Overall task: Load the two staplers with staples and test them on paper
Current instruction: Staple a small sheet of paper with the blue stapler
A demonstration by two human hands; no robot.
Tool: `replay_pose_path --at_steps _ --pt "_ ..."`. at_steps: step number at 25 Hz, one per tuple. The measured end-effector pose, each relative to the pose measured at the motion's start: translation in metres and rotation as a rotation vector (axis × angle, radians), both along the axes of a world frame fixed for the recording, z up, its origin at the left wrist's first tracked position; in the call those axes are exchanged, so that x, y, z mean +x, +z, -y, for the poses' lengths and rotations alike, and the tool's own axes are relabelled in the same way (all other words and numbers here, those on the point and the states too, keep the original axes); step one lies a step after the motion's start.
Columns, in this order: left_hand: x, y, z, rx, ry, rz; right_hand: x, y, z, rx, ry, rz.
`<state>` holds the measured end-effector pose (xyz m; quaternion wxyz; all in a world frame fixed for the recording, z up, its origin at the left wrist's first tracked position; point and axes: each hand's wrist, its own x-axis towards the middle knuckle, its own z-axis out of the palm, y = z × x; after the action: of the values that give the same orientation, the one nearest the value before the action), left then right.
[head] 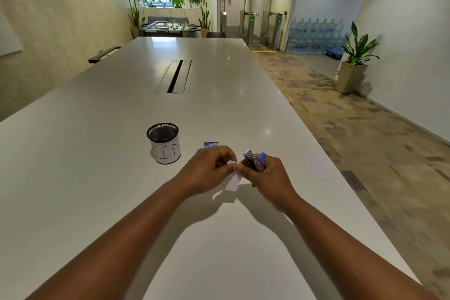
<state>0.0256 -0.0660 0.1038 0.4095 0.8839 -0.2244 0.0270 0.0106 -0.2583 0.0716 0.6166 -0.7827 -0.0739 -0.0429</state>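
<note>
You look to be at the test step: your right hand point(264, 173) grips the blue stapler point(255, 159), and your left hand point(211, 169), fingers curled, pinches the paper slip point(233, 181) just left of it. Next, feed the slip's edge into the stapler's mouth and squeeze. The staple box point(210, 145) beyond is half hidden; no second stapler shows on the surface point(97, 178).

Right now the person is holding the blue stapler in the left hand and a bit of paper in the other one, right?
Not quite. The head view shows the blue stapler gripped in the right hand, not the left. The left hand is the one pinching the bit of paper. The rest is right.
</note>
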Motion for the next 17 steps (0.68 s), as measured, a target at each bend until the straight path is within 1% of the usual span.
replay_pose_path --at_steps 2,4,6,8,11,13,17 --pt "0.0036 0.0018 -0.0051 0.074 0.007 0.017 -0.0005 0.0002 -0.0011 0.012 -0.002 -0.021" --pt "0.0058 0.0018 -0.0079 0.072 0.018 0.001 -0.0008 0.0010 -0.0011 0.028 0.009 -0.048" --pt "0.0072 -0.0013 -0.0081 -0.026 0.036 -0.053 -0.0018 0.0043 -0.0012 0.053 0.022 -0.053" --pt "0.0070 -0.0061 -0.0073 -0.168 0.060 -0.111 -0.0013 0.0072 -0.0010 0.088 0.013 -0.058" --pt "0.0037 -0.0071 -0.0054 -0.336 0.085 -0.156 0.0003 0.0072 0.0000 0.171 -0.014 -0.068" --pt "0.0028 -0.0056 -0.0048 -0.381 0.088 -0.173 0.0006 0.0072 0.0004 0.209 -0.026 -0.082" --pt "0.0042 -0.0049 -0.0040 -0.387 0.096 -0.190 0.0030 0.0069 0.0003 0.246 -0.020 -0.105"
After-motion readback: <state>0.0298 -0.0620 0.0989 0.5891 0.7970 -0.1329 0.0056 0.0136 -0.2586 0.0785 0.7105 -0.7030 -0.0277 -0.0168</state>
